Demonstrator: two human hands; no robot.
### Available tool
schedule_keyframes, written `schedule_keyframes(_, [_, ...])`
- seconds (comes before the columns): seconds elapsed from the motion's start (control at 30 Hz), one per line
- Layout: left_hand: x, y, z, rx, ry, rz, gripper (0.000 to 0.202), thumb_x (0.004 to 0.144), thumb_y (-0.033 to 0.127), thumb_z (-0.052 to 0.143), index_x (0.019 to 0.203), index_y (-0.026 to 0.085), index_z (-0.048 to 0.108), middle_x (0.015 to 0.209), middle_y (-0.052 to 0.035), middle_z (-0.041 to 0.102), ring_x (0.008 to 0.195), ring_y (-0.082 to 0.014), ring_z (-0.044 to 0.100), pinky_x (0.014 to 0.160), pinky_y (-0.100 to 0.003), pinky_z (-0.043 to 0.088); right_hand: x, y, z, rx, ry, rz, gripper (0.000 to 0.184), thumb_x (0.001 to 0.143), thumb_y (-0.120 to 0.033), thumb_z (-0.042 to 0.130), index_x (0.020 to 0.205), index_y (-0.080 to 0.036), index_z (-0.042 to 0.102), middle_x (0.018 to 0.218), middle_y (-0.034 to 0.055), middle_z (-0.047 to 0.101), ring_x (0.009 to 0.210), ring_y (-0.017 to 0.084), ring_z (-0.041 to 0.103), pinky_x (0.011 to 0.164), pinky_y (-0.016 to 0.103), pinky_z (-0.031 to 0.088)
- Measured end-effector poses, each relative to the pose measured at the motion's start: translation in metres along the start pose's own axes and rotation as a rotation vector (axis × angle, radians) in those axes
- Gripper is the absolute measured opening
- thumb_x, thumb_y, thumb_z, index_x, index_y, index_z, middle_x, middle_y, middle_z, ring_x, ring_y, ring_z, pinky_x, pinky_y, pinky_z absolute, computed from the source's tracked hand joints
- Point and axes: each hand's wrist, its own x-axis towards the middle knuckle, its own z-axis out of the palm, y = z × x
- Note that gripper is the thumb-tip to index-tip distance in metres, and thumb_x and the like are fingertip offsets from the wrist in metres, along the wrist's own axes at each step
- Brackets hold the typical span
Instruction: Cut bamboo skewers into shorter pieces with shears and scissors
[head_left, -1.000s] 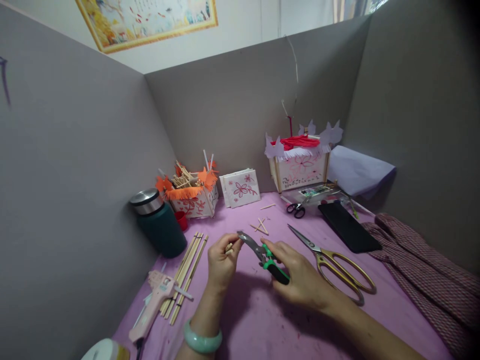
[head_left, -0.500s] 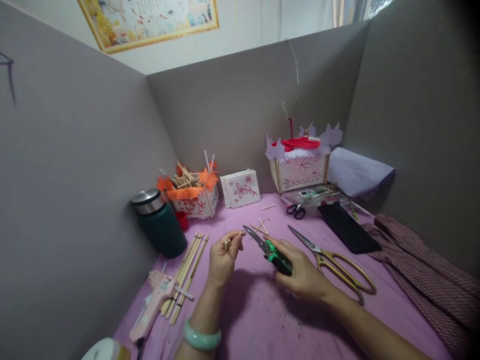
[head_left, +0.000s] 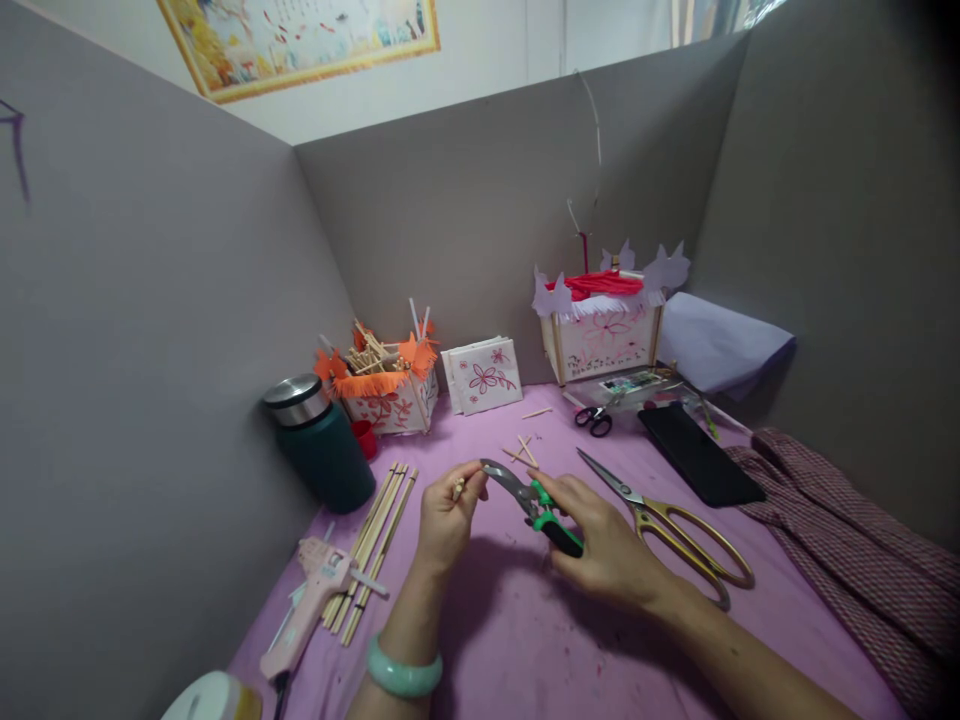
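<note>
A pink glue gun [head_left: 319,600] lies at left beside a teal bottle [head_left: 326,460] with a steel lid, near slim wooden sticks [head_left: 379,540] laid side by side and a box with orange trim [head_left: 379,410], full of pale sticks. Next, a left hand [head_left: 445,520], a green bangle [head_left: 405,675] at its wrist, is closed around a short wooden piece [head_left: 458,489], held above a pink tablecloth [head_left: 517,640]. The tips of green-handled cutters [head_left: 545,520] reach the left fingertips, the contact there too small to make out. Loose stick pieces [head_left: 526,453] lie just beyond the blades. A right hand [head_left: 604,545] grips the cutters by the handles, while gold-handled scissors [head_left: 667,530] lie open beside it, a dark flat object [head_left: 697,455] and checked cloth [head_left: 840,560] farther right
</note>
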Motion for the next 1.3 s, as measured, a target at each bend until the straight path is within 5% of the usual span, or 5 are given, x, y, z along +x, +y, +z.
schedule_keyframes(0.67, [-0.001, -0.003, -0.001, -0.042, -0.015, -0.002, 0.029, 0.082, 0.041, 0.057, 0.090, 0.017, 0.070, 0.060, 0.0021, 0.049, 0.054, -0.0092, 0.041, 0.051, -0.020, 0.033, -0.001, -0.001, 0.000, 0.022, -0.016, -0.007, 0.082, 0.062, -0.008, 0.054, 0.140, -0.023, 0.035, 0.112, 0.0072, 0.052, 0.104, 0.022, 0.050, 0.091, 0.033, 0.042])
schedule_keyframes(1.07, [0.000, 0.008, -0.002, 0.100, -0.006, 0.173, 0.024, 0.084, 0.035, 0.056, 0.074, 0.017, 0.069, 0.059, 0.0005, 0.052, 0.058, -0.0120, 0.048, 0.059, -0.023, 0.039, -0.003, 0.001, 0.005, 0.049, -0.023, 0.012, 0.080, 0.060, -0.008, 0.053, 0.137, -0.021, 0.040, 0.113, 0.0081, 0.057, 0.102, 0.022, 0.054, 0.088, 0.034, 0.044])
schedule_keyframes(1.3, [0.000, 0.006, 0.002, -0.008, 0.094, 0.037, 0.027, 0.082, 0.041, 0.057, 0.082, 0.016, 0.067, 0.058, 0.0021, 0.050, 0.053, -0.0094, 0.042, 0.051, -0.021, 0.034, 0.003, 0.009, 0.016, 0.115, 0.041, 0.060, 0.071, 0.065, -0.010, 0.052, 0.134, -0.020, 0.045, 0.125, 0.0080, 0.056, 0.114, 0.024, 0.052, 0.098, 0.037, 0.039])
